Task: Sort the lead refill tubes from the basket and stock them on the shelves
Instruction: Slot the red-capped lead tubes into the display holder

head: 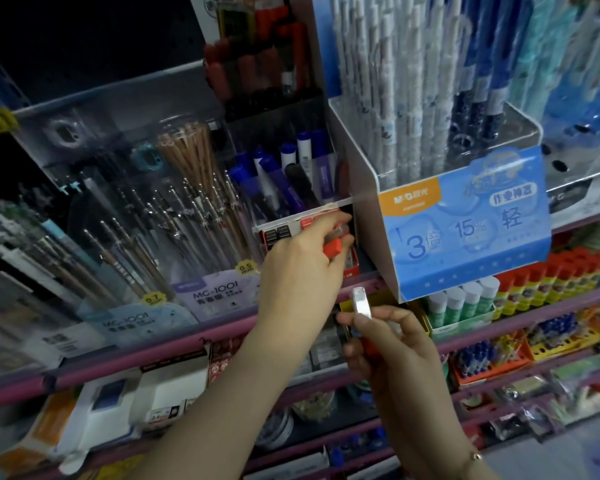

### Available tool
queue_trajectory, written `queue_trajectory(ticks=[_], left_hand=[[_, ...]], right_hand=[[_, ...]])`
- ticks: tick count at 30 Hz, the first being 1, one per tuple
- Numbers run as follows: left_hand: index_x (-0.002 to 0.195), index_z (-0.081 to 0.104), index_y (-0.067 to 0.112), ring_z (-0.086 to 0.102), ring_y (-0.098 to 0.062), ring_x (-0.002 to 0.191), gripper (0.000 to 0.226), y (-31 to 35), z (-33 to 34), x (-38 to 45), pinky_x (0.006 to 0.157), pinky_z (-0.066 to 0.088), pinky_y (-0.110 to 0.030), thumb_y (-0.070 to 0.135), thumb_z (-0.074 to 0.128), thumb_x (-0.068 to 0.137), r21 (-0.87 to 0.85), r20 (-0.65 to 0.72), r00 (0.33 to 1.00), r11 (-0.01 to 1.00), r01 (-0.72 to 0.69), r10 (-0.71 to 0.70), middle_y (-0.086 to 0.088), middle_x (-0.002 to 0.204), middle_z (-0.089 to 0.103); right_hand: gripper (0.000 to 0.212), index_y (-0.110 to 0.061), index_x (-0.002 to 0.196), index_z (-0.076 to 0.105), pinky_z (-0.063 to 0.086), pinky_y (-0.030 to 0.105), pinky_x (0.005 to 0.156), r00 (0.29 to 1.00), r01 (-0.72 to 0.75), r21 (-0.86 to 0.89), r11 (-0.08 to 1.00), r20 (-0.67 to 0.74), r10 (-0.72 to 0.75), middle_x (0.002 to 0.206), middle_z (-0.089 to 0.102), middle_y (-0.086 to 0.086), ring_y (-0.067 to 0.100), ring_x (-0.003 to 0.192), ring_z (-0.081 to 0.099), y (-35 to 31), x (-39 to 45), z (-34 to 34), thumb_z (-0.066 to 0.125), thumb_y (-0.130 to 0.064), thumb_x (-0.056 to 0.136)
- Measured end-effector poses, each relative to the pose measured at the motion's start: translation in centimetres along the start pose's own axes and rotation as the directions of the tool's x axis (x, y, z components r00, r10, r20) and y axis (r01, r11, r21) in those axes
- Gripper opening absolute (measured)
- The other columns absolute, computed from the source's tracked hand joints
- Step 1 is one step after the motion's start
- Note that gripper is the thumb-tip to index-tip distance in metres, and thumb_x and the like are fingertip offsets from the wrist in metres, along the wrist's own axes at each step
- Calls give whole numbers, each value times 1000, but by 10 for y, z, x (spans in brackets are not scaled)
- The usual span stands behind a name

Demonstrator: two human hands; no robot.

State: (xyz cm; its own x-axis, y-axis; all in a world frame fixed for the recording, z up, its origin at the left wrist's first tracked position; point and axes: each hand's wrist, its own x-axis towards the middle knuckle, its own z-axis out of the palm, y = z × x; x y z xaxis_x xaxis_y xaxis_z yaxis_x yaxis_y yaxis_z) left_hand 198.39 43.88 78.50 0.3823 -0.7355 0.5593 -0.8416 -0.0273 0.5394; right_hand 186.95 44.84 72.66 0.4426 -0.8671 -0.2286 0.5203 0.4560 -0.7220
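Clear plastic with a white end, a lead refill tube (361, 303) stands up from the right hand (392, 344), which is the nearest thing to the camera. The fingers are curled around the lower part of this tube, and a red piece shows under them, but I cannot tell if it is a second tube. A thin bracelet (473, 457) sits on the right wrist.

A little farther, the left hand (302, 268) reaches up to the shelf. Its fingers pinch a red-capped tube (335, 242), with the cap pointing down and left. This tube is held just at the opening of a small red and white box (293, 225), where rows of dark and red tube caps are visible. The box stands on the pink shelf edge (187, 336), between the pencil displays and the blue display stand (465, 230).

Behind the box, blue and white markers (291, 174) lean in a clear holder. To the left, mechanical pencils (160, 220) stand in clear cases with labels 0.5 and 0.7. Above the blue stand, many white and blue pens (413, 81) stand upright. At the right, on a lower shelf, glue sticks (548, 282) with red caps are in a row.
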Motion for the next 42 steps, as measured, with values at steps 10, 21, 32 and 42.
queue_trajectory(ticks=[10,21,32,42], left_hand=[[80,69,29,49,-1,44,38,-7,-43,-35,51,42,-14,65,61,69,-338,412,898,889,309,-155,10,46,53],[49,55,24,43,-7,42,38,-26,-57,-54,45,38,-18,50,62,75,-372,519,819,798,473,-244,5,45,46],[94,75,22,35,-5,36,23,-30,-46,-61,36,28,-16,27,76,71,-627,582,783,494,603,-217,7,43,42],[131,41,53,52,1,46,55,-21,-8,-44,47,44,-13,28,64,89,-482,508,851,775,408,-132,-14,112,65]], right_hand=[[32,-4,89,73,52,18,55,984,-90,109,990,166,72,79,70,13,11,62,66,-8,-4,-1,75,-15,58],[25,-2,90,68,57,27,62,954,80,-270,960,299,4,77,71,22,30,72,72,-22,-21,14,69,-15,68],[22,-28,86,71,51,13,67,810,572,-777,264,483,-333,74,68,-13,1,71,66,-69,-36,21,71,-8,78],[18,-21,87,66,32,26,53,775,467,-687,-557,622,-116,72,67,0,18,62,51,-123,-37,60,63,-6,79]])
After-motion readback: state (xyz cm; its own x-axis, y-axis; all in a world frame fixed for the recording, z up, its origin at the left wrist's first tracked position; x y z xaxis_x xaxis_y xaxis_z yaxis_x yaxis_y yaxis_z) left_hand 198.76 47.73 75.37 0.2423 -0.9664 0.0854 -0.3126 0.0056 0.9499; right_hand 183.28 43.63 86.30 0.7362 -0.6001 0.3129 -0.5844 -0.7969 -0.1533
